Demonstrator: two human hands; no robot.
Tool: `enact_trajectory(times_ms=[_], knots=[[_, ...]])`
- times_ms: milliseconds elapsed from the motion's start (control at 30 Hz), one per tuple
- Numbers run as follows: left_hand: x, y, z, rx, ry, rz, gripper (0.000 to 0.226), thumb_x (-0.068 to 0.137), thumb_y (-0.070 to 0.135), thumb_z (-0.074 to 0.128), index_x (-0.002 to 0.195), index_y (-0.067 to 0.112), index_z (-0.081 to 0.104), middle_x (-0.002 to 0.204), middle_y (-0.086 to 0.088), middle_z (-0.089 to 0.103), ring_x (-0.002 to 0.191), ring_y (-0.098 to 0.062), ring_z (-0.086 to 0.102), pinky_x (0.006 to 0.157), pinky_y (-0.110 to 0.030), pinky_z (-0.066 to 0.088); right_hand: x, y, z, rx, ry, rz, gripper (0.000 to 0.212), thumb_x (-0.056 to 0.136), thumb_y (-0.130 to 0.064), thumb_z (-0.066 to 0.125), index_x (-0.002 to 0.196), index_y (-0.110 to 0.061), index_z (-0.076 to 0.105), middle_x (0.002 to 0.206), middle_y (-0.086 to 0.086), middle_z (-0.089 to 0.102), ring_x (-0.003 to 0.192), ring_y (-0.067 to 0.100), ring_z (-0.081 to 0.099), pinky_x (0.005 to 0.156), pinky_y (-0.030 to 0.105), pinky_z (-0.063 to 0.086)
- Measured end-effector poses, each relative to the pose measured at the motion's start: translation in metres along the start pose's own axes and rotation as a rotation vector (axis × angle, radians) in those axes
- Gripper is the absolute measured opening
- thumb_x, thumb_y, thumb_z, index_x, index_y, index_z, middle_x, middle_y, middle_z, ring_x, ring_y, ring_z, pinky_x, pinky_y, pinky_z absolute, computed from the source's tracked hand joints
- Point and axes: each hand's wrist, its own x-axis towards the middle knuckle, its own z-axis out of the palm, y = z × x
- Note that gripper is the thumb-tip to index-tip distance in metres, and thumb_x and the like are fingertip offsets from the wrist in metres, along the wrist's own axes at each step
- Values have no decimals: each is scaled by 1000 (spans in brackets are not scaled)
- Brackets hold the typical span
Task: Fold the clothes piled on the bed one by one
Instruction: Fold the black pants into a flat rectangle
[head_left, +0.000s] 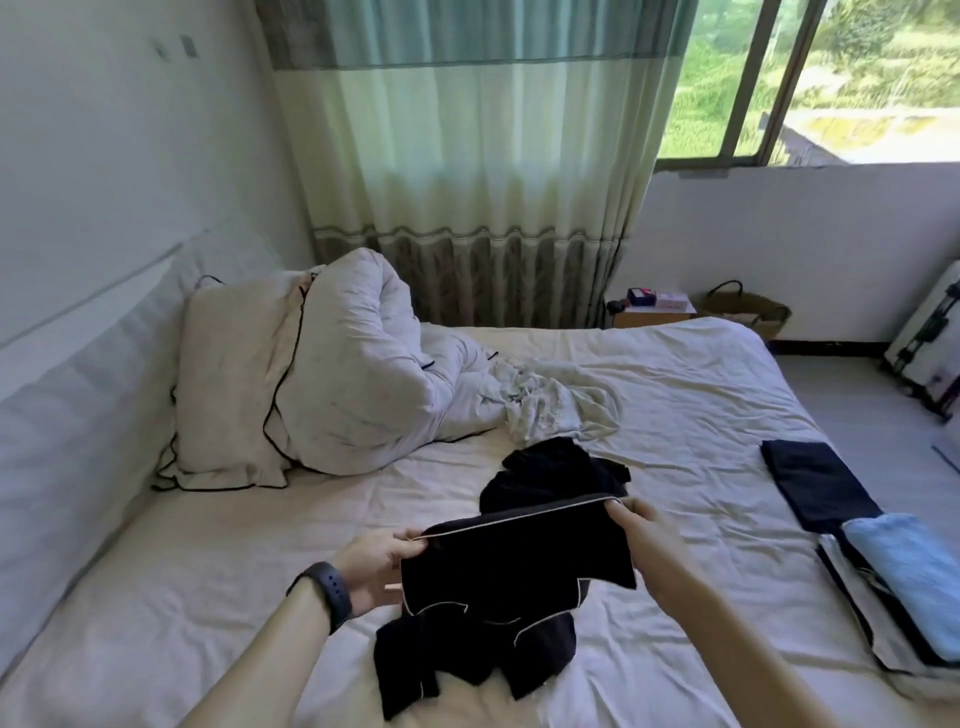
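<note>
A black garment with thin white piping (498, 587) is held up over the white bed (675, 405), its lower part crumpled on the sheet. My left hand (371, 564) pinches its upper left corner, and my right hand (641, 530) pinches the upper right corner, stretching the piped edge between them. Behind it lies another crumpled black garment (550, 467). A rumpled pale garment (550, 400) lies farther back.
Folded clothes sit at the bed's right edge: a dark folded piece (815, 483), a light blue one (914, 577) on white-and-dark ones. A pillow (228, 384) and bunched duvet (358, 364) are at the left. A nightstand (654, 306), basket (748, 309) and suitcase (930, 353) stand beyond.
</note>
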Motion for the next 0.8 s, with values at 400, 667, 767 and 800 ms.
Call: enact_trajectory(times_ms=[400,667,767,800], knots=[[-4,-27,-29,-352,-99,-11,21,80,25,79,97,16,71,85,-6,68,75,-19,69,66,-30,58,-12,15,-25,74,-346,336,14,98,-19,67,90,-8,66,68,8,63,55,19,63,47,29,50],[4,0,-74,920,201,413,26,64,30,93,68,39,70,79,9,67,75,0,62,68,-12,46,-20,0,30,-940,-259,-464,27,77,-55,83,95,-42,69,92,-10,53,81,11,56,66,22,38],[15,13,-100,1182,352,584,22,73,35,86,73,38,64,83,7,50,77,-12,56,71,-25,46,-23,-1,59,-1042,-81,-790,21,86,-40,80,93,-20,80,86,-5,42,63,18,47,49,23,27],[19,16,-110,1216,393,604,18,78,34,82,78,33,64,85,3,47,79,-19,56,70,-31,45,-24,-1,70,-1058,-76,-823,20,89,-37,78,95,-19,81,88,-3,42,62,19,48,48,24,32]])
